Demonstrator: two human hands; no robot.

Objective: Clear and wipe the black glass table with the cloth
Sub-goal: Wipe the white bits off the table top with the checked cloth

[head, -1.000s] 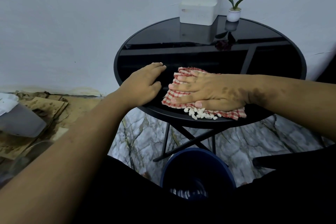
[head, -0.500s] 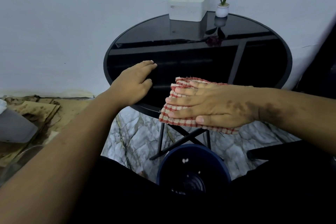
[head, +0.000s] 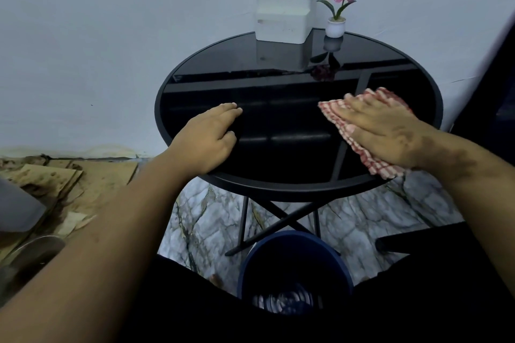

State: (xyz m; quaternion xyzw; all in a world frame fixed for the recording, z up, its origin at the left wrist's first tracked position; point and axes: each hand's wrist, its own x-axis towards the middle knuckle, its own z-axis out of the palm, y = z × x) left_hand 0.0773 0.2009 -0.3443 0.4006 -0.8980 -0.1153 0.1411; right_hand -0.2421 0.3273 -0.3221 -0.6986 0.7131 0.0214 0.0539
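The round black glass table (head: 278,86) stands against a white wall. My right hand (head: 381,131) lies flat on a red-and-white checked cloth (head: 334,117) at the table's right side, pressing it onto the glass. The cloth's near corner hangs slightly over the rim. My left hand (head: 206,139) rests palm down on the table's near-left edge, fingers together, holding nothing. No crumbs show on the glass.
A white tissue box (head: 285,15) and a small potted pink flower (head: 337,8) stand at the table's far edge. A dark blue bin (head: 295,267) with white bits inside sits on the marble floor below the near rim. Cardboard scraps (head: 67,184) lie at left.
My right hand swept the cloth and white crumbs off the near edge into the bin, then slid the cloth to the table's right side. My left hand stayed put.
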